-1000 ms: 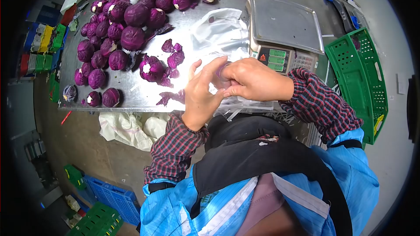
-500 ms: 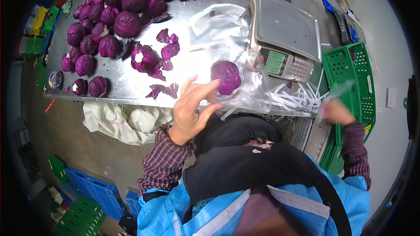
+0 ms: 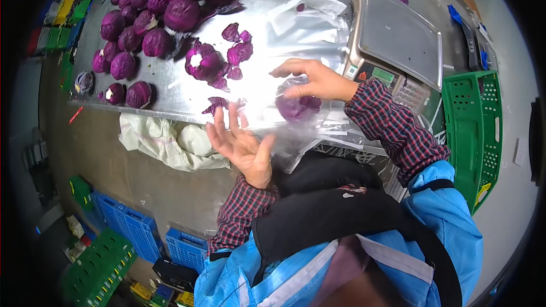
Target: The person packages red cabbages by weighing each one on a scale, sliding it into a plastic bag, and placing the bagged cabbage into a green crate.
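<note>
A red cabbage [image 3: 298,111] sits near the table's front edge, partly under crinkled clear plastic film [image 3: 304,129]. My right hand [image 3: 321,81] reaches over it from the right, fingers pointing left and curled toward the thumb, with the film bunched between them. To the left of the cabbage, my left hand [image 3: 244,146] is held palm up with spread fingers, its thumb close to the film's edge. A flat stack of clear plastic bags [image 3: 307,25] lies behind the cabbage. Torn cabbage leaves [image 3: 240,52] lie beside a partly trimmed cabbage [image 3: 203,62].
A heap of red cabbages [image 3: 182,14] covers the table's back left. To the right stands a weighing scale [image 3: 401,37] with a metal platform. A green crate [image 3: 472,131] is at the table's right side. A white sack [image 3: 170,142] hangs under the front edge.
My right hand has swung from the far right by the green crate to above the cabbage. My left hand has left the cabbage's side, lowered and turned its palm up. The view has shifted.
</note>
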Demonstrator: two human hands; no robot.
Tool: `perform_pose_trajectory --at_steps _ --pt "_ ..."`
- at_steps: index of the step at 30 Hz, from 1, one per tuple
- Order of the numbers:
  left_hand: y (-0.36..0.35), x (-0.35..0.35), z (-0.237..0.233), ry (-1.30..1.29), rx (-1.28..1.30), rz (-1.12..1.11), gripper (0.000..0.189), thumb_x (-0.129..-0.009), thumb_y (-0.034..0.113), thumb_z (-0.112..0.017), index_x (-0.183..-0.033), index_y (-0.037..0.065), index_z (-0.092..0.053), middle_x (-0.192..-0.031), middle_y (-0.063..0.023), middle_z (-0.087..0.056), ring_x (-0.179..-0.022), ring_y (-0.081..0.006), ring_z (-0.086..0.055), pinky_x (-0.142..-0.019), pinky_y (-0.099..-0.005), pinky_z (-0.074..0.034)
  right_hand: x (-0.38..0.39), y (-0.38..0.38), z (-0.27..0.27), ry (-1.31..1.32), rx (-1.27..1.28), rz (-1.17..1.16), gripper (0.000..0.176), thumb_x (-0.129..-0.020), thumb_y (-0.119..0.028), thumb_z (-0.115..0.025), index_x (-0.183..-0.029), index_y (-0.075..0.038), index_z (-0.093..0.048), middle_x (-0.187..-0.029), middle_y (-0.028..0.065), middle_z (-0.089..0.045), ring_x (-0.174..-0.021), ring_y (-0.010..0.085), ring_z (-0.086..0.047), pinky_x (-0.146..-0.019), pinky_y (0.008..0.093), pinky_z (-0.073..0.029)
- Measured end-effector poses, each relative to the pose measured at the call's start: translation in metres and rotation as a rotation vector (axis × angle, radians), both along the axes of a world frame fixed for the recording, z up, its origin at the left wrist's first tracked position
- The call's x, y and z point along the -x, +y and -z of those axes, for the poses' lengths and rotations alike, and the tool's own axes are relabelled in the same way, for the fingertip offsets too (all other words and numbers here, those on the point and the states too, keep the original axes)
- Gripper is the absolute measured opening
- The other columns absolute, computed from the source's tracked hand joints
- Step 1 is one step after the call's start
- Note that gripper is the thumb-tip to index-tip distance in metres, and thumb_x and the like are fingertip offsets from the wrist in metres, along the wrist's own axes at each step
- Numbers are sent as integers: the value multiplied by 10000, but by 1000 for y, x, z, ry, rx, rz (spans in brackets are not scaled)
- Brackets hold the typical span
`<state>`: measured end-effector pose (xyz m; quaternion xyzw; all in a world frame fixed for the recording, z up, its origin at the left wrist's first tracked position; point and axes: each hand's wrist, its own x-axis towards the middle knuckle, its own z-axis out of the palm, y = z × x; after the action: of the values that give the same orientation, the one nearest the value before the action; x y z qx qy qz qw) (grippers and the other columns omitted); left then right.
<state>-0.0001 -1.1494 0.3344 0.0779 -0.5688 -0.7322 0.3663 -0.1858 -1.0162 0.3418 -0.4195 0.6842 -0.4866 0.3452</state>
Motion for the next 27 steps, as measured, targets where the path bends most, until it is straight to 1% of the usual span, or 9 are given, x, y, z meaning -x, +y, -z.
perform_pose_trajectory --at_steps 3,4,5,7,8,13,16,20,27 --pt "-5 1 -6 -142 64 -52 1002 -711 -86 -710 -1478 148 -109 -1471 -118 -234 -1335 -296 -326 -1126 -448 -227 1 -14 3 263 111 19 408 -777 -232 -726 -1118 -25 -636 -1077 116 -630 -1007 248 -588 -906 359 -446" --pt "-1 8 -10 -68 -2 -138 695 -757 -77 -684 -1358 76 -372 -1299 -119 -450 -1185 -252 -478 -1120 -440 -251 1 -16 1 296 35 -37 338 -793 -213 -708 -1054 -10 -636 -1012 110 -639 -944 241 -598 -864 351 -453" --pt "-8 4 -7 -65 -3 -146 695 -757 -77 -684 -1358 76 -372 -1299 -119 -450 -1185 -252 -478 -1120 -440 -251 -1 -17 0 329 -42 -90 276 -808 -195 -690 -990 5 -636 -948 105 -647 -881 235 -608 -822 344 -461" --pt "-29 -3 0 -302 473 -15 315 -769 -75 -673 -1054 36 -598 -1006 -83 -613 -956 -212 -603 -1065 -447 -358 1 -8 -5 259 7 -6 182 -837 -164 -660 -902 2 -623 -873 71 -644 -819 188 -599 -787 310 -455" --pt "-24 4 -16 -307 377 -135 101 -787 -58 -658 -849 20 -642 -785 -54 -625 -777 -179 -614 -1025 -451 -401 5 3 -6 179 10 149 185 -840 -174 -649 -899 0 -629 -856 69 -648 -815 179 -604 -785 311 -463" --pt "-37 -7 -13 -224 415 68 148 -780 -37 -672 -914 20 -647 -798 -67 -629 -778 -185 -625 -965 -431 -444 10 41 -7 68 63 339 170 -865 -159 -610 -890 9 -615 -841 62 -640 -820 129 -586 -782 299 -467" --pt "-36 -5 -28 -470 265 120 216 -826 0 -669 -1037 -7 -624 -887 -47 -613 -785 -120 -550 -890 -306 -434 8 48 -14 102 70 363 154 -890 -135 -602 -877 13 -559 -873 63 -601 -833 141 -550 -805 283 -441" --pt "-58 14 -51 -568 639 347 104 -775 53 -714 -863 25 -667 -778 -60 -620 -728 -200 -581 -749 -323 -440 9 51 -30 89 40 346 153 -882 -132 -611 -895 13 -565 -875 61 -597 -831 140 -550 -798 284 -441" --pt "-48 28 -62 -270 734 333 71 -804 74 -682 -789 31 -629 -751 -44 -575 -767 -196 -551 -897 -411 -410 4 37 -42 218 81 267 165 -852 -163 -648 -796 -13 -608 -760 75 -613 -758 189 -585 -734 311 -446"
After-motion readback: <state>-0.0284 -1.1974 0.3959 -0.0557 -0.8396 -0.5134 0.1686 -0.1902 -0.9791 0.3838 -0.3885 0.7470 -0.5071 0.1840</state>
